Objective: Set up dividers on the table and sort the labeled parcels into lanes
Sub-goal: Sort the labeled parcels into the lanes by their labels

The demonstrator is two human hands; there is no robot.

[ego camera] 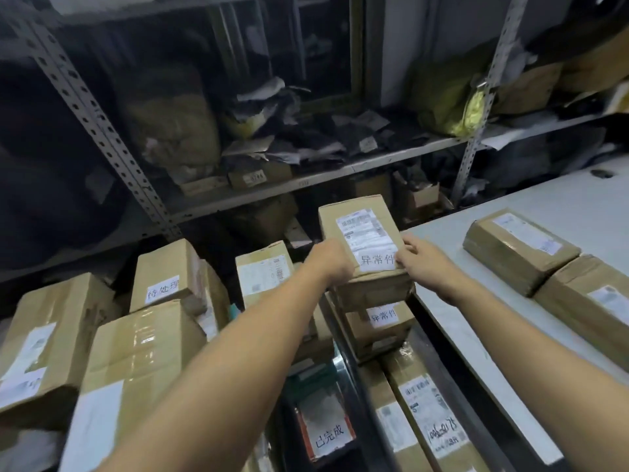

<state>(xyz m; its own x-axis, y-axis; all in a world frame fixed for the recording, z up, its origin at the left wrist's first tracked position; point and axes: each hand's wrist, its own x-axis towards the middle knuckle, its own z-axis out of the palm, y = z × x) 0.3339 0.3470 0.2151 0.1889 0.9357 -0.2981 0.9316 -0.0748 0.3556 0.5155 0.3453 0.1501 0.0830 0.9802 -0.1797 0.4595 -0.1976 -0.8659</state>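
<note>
two bare forearms fill the lower frame, reaching forward from the camera. left hand (332,262) grips the left edge of a brown cardboard parcel with a printed shipping label and a white handwritten tag reading 异常件 (366,243); its fingers are curled around the box side, tips hidden. right hand (423,262) holds the same parcel at its near right corner, thumb on the tag's edge, fingers wrapped behind the right side. parcel sits tilted, on or just above a second brown cardboard box with its own 异常件 tag (379,327), just beside the left edge of the pale grey table (510,352); whether it touches the lower box cannot be told. on the table, well right of the hands, lie two tape-wrapped brown parcels (517,250) touching each other. left of the table, more cardboard boxes are packed together: one with a white 待处理 tag (162,289), a large plain carton with glossy tape (136,362), and a flat packet with an orange border and a 已完成 tag (328,434). long narrow brown box with handwritten numbers (432,424) lies alongside the table edge. behind, a grey perforated-steel shelf rack (306,180) holds dark bags and papers.
</note>
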